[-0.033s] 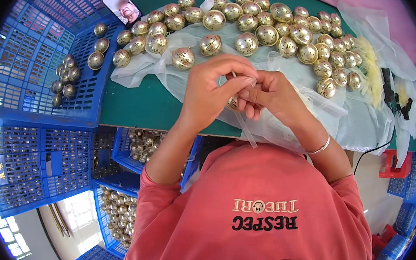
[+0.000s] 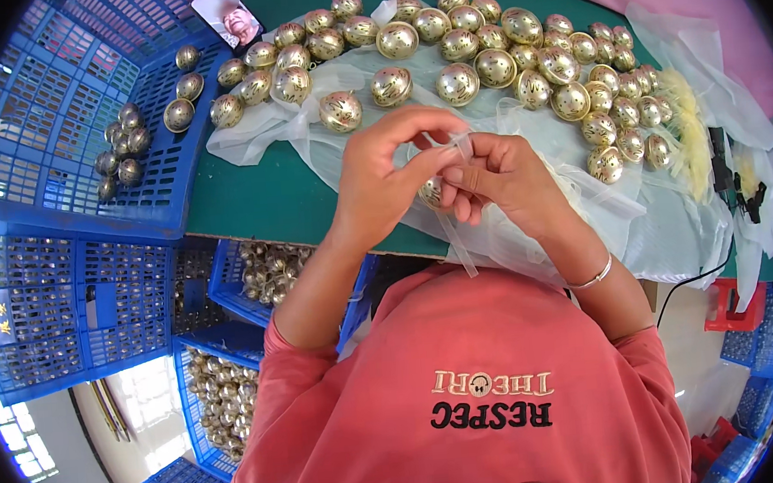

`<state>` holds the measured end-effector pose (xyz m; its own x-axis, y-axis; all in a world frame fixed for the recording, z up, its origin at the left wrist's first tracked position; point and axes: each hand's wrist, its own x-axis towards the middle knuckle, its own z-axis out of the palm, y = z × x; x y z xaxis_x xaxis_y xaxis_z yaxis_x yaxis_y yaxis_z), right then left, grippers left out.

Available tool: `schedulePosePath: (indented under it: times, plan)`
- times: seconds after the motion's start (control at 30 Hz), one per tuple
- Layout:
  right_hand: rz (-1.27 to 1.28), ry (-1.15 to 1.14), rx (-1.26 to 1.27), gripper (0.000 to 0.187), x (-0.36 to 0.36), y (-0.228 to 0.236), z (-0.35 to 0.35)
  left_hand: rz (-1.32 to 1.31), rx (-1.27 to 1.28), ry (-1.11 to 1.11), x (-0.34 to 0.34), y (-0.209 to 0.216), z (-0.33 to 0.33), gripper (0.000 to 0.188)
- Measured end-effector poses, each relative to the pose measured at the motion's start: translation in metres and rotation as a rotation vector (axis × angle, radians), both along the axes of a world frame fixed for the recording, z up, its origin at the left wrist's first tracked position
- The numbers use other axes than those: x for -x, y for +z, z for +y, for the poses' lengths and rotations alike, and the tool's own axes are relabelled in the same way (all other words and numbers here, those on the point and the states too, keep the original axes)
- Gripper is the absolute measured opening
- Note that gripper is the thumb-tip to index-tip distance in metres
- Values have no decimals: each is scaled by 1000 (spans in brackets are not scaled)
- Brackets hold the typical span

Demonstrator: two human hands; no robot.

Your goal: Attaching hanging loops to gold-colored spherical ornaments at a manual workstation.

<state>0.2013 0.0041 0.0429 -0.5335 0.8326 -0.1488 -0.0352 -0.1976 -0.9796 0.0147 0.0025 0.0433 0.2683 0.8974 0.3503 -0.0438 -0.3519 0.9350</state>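
Observation:
My left hand (image 2: 392, 173) pinches a sheer white ribbon (image 2: 463, 147) between thumb and fingertips, close to the table's front edge. Right beside it, my right hand (image 2: 516, 181) has its fingers curled and its thumb pressed in against the same ribbon. A gold ball ornament (image 2: 431, 192) with dark markings shows partly below the fingertips, against the right hand's fingers; most of it is hidden. A ribbon tail (image 2: 456, 245) hangs down toward my shirt. Just beyond the hands lie more gold balls (image 2: 340, 112) on thin white sheeting (image 2: 306, 148).
Many gold balls (image 2: 558, 64) crowd the green table (image 2: 247, 193). A lit phone (image 2: 228, 16) leans at the far left by a blue crate (image 2: 159, 182) with several balls inside. Ball-filled crates (image 2: 222, 395) stand below left. Pale yellow fluff (image 2: 687, 136) and a red stool (image 2: 734, 305) are right.
My left fingertips have shifted slightly, and more of the ribbon shows standing up between the two hands. The right hand has barely moved.

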Motion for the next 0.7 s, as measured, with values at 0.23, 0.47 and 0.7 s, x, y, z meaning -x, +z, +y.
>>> schedulePosePath:
  times: [0.23,0.47,0.7]
  plan:
    - [174,-89,93,18,10,13,-6,213,-202,367,-23,-35,-22,34]
    - [-51,-51,-67,18,5,41,-1,228,-154,298,-8,-35,-10,10]
    - [-324,-50,-278,21,2,64,3,20,-12,126,-11,-17,-13,12]
